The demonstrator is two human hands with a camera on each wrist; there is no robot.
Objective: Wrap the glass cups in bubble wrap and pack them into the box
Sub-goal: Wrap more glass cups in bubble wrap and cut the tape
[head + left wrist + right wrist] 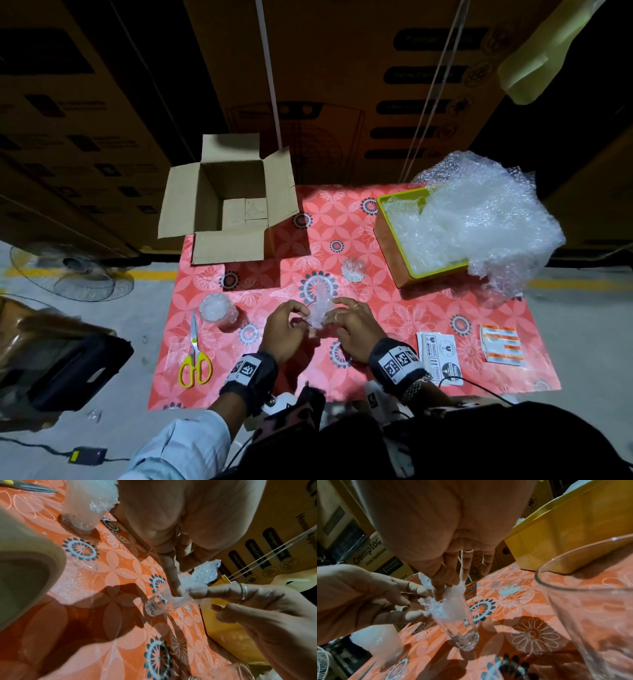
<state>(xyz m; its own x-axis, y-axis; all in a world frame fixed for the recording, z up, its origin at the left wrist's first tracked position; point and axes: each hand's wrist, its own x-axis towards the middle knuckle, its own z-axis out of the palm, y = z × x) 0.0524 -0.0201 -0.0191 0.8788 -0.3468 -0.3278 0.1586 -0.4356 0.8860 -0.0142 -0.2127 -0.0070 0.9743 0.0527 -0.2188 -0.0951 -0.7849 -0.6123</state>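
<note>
A clear glass cup [317,323] stands upright on the floral tablecloth, with a piece of bubble wrap [320,303] sticking out of its mouth. In the right wrist view my left hand [419,601] grips the top of the glass cup [462,631] with thumb and fingers. My right hand [443,592] pinches the bubble wrap [447,605] at the rim, fingertips pointing down into the mouth. The left wrist view shows the cup [157,605] with the wrap [202,573] above it. The open cardboard box [233,198] sits at the back left.
A wrapped cup [219,308] stands left of my hands and a smaller wrapped item [352,269] behind them. An empty glass [590,615] is close by my right wrist. Yellow scissors [194,353] lie front left, a yellow tray [390,240] of bubble wrap back right, sticker sheets [440,356] front right.
</note>
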